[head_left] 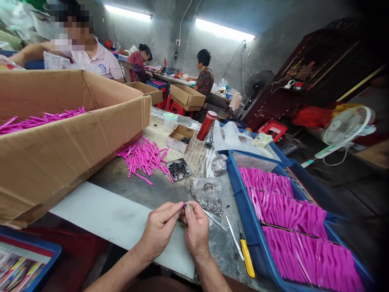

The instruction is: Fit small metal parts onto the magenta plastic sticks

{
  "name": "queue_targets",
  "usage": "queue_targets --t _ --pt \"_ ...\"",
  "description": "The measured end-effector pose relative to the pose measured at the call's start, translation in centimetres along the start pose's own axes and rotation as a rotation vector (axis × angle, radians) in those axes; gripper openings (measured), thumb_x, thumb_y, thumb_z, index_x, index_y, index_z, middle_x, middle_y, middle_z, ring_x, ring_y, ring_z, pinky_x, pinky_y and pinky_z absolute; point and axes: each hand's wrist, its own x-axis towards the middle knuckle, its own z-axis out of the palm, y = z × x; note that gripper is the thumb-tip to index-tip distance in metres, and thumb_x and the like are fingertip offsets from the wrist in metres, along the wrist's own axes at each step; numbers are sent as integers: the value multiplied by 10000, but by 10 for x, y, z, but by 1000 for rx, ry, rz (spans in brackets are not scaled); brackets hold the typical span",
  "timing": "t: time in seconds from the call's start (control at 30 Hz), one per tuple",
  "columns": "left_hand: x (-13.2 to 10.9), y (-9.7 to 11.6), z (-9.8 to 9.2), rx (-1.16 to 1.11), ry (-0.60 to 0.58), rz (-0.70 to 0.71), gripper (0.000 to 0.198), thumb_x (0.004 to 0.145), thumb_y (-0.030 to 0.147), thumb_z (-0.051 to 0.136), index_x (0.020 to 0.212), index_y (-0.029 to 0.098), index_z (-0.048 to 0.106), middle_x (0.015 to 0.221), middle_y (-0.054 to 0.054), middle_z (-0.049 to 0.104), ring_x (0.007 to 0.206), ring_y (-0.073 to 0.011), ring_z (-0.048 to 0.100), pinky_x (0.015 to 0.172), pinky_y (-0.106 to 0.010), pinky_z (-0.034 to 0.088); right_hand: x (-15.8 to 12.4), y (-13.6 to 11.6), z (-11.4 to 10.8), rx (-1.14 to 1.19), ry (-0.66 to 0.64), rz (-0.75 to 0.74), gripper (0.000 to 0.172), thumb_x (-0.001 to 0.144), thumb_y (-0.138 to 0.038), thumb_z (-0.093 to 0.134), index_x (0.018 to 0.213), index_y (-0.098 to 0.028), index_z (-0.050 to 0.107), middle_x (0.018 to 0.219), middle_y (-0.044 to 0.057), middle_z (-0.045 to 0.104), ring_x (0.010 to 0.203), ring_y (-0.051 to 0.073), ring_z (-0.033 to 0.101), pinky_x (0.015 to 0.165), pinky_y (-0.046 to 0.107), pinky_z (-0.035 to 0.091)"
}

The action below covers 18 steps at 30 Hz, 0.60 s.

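Over the near edge of the bench, my left hand (159,229) and my right hand (196,229) meet with fingertips pinched together. Between the left fingers shows the tip of a small magenta piece (184,204), mostly hidden. At the right thumb and finger there is a tiny dark spot, too small to name. Beyond the hands lie a heap of magenta strips (142,158) and a small metal tray (178,169) of black parts. Bags of small metal parts (208,194) rest just past my right hand.
A big cardboard box (75,150) holding magenta strips stands left. On the right, a blue crate (240,202) contains rows of magenta pieces. A yellow-handled screwdriver (247,259), small carton (179,144) and red flask (207,125) are on the bench. Several people sit farther back.
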Motion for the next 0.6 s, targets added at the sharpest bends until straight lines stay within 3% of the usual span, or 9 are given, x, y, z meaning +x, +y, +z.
queue_targets --t 0.1,0.4,0.6 --pt "0 0 1 -2 16 -10 270 767 139 447 959 168 635 742 -52 629 667 -135 569 607 -233 477 1 0 -1 -31 5 -7 167 708 -337 551 711 -174 511 634 -18 476 566 107 418 544 231 358" --pt "-1 2 4 -54 37 -54 262 764 149 462 956 174 639 718 -51 604 637 -134 552 594 -242 479 0 -11 0 -176 1 -34 206 743 -371 493 670 -179 511 576 -26 444 539 111 408 530 229 365" --pt "-2 -1 6 -83 42 -100 260 754 149 481 961 171 637 670 -34 564 587 -119 523 531 -216 458 2 -13 -1 -216 -3 -68 123 711 -301 544 683 -182 527 609 -22 479 574 117 436 552 227 381"
